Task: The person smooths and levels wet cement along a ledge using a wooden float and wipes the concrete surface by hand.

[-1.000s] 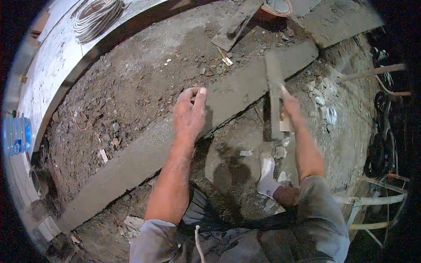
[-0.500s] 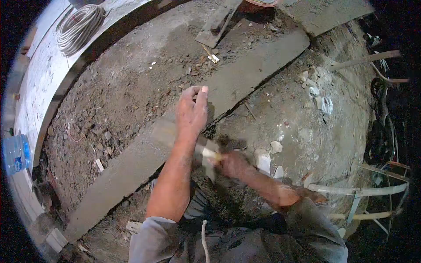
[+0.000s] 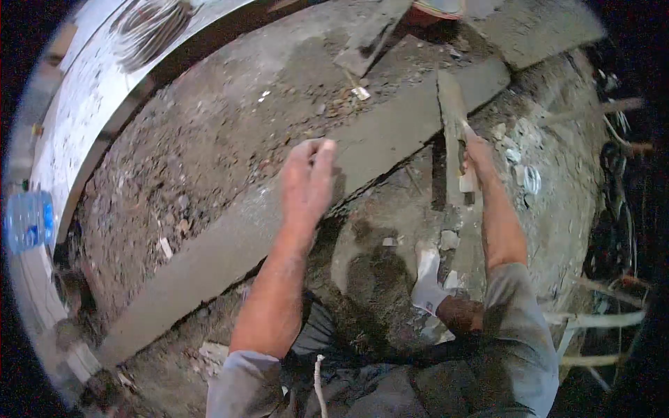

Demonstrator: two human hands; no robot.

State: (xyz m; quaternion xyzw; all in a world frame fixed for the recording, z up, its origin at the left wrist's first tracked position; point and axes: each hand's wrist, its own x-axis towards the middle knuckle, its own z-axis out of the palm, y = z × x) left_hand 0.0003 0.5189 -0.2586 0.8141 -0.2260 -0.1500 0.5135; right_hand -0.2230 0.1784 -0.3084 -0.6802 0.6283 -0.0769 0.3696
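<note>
A long grey strip of wet cement (image 3: 209,258) runs diagonally from the lower left to the upper right. My right hand (image 3: 478,159) is wrapped round the handle of a long flat trowel (image 3: 451,104), whose upper part lies across the strip near its right end. Over the middle of the strip is my left hand (image 3: 307,180), blurred, with its fingers curled and the thumb against them; whatever they may hold is hidden.
Coiled rope (image 3: 150,31) lies on a white ledge at the upper left, above a clear plastic bottle (image 3: 29,221). A wooden float (image 3: 373,42) and a bucket (image 3: 439,10) are at the top. Pale bars (image 3: 599,319) stand at the right.
Half a second ago the trowel was beside my left forearm; my right hand has swung it up and right, back across the strip's right part. My left hand stays over the middle.
</note>
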